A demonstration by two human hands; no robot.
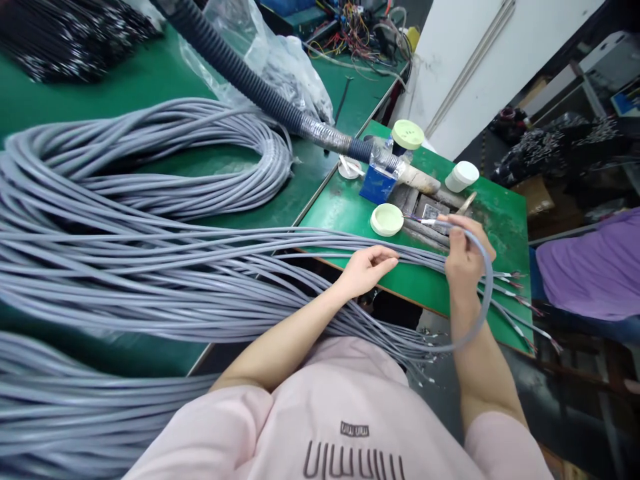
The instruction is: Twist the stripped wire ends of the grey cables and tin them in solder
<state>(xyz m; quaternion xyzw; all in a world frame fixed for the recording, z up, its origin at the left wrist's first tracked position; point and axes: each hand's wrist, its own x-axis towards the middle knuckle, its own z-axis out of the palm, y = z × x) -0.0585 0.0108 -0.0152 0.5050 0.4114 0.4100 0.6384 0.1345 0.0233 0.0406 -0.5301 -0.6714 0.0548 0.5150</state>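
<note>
Right hand pinched shut on one grey cable, close behind its stripped end. Thin wires point left at the rim of the pale cup (touching or just short, I can't tell). The cable bows down past my wrist. Left hand at the bundle, fingers half curled; whether it grips a strand, cannot tell.

Risks, my judgement: the bowed cable looks springy, so a slack pinch could let the end twist and bend its wires on the rim. A knock from my knuckles could shift the cup. Some bundle ends overhang the tabletop; a tug, or a brush from the person in purple, could snag them.

Writing: my pink shirt bears a dark patch and bigger stylised letters, neither read with confidence. Marks on the green lid too small. White sleeve by the wires: no legible print. No brand made out on the blue box.
</note>
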